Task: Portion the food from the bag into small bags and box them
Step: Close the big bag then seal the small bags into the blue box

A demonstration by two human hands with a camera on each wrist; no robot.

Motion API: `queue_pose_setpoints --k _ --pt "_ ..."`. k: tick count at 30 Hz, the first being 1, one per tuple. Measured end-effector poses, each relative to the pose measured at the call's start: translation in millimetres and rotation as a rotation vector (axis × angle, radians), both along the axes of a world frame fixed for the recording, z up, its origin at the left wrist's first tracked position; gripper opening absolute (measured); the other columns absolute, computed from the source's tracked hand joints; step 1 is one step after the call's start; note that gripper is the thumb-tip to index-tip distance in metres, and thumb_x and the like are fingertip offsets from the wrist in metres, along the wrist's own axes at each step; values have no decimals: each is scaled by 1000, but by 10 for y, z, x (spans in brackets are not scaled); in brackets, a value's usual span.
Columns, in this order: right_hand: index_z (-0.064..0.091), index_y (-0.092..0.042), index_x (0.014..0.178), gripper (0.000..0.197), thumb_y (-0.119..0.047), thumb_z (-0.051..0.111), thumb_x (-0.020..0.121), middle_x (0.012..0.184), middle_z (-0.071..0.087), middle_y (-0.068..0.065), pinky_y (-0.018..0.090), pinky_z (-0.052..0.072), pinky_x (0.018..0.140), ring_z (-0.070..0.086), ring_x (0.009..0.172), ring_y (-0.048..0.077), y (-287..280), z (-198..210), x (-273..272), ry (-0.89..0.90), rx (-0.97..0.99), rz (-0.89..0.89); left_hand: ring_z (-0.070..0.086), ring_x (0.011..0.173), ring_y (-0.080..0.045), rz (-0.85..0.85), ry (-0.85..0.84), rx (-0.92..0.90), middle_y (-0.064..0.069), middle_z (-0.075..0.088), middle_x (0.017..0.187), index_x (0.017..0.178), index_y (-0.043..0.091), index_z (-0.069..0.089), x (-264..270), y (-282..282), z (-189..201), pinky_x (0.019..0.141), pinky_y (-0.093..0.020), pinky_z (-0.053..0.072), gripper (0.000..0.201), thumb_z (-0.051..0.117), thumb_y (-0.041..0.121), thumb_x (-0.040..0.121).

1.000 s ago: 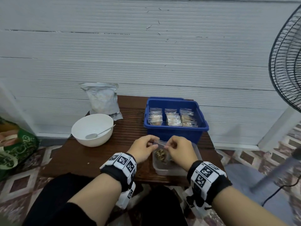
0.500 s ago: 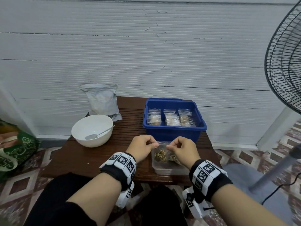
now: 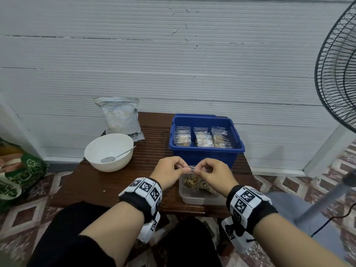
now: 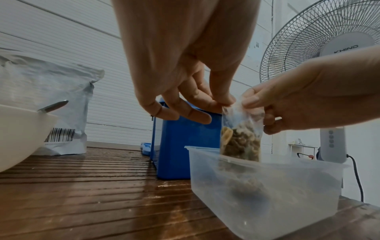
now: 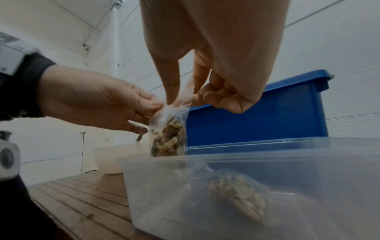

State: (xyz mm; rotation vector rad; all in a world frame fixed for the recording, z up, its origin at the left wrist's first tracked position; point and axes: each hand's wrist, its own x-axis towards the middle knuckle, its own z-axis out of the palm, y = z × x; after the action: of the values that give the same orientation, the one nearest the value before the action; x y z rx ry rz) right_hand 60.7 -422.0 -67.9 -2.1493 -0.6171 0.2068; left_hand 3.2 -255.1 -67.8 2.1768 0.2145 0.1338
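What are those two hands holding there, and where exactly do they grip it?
A small clear bag of food, pinched at its top edge: the left hand at one end, the right hand at the other.

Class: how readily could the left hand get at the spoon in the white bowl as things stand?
Probably not at once. The left hand pinches the small bag's top with the right hand, so it must let go first. Otherwise the way looks free: the spoon lies uncovered in the white bowl on that side.
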Motion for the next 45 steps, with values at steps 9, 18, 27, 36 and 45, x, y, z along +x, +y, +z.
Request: queue_pose_setpoints --k 9,18,27,36,45 --pt "62 -22 80 10 -17 66 87 82 63 3 5 36 61 48 68 3 17 18 36 -49 -69 84 62 86 0 0 17 -48 11 70 87 88 21 72 23 19 4 68 -4 41 4 68 21 88" --pt "59 -21 76 16 -16 62 91 75 61 -3 16 41 64 54 72 10 31 325 157 -90 -103 128 65 85 -1 172 -88 -165 9 73 84 91 20 70 50 163 33 74 -5 41 18 60 35 92" --pt "64 -11 83 8 -14 63 90 71 64 -3 23 47 67 57 64 8 358 1190 792 -156 -142 185 63 97 -12 361 -54 -176 5 70 100 96 22 67 377 569 -53 92 -29 47 22 56 40 93" --pt "63 -12 93 3 -13 60 92 85 66 1 33 54 83 63 79 14 932 1148 1417 -89 -676 430 56 102 -7 328 -26 -214 7 63 110 119 22 61 744 712 29 87 -21 39 29 55 37 95" --pt "60 -15 83 16 -6 55 94 89 65 8 31 55 75 65 79 19 1405 736 1743 210 -928 672 58 103 -4 266 -1 -318 8 65 110 122 22 60 886 808 -123 85 -16 42 32 59 36 93"
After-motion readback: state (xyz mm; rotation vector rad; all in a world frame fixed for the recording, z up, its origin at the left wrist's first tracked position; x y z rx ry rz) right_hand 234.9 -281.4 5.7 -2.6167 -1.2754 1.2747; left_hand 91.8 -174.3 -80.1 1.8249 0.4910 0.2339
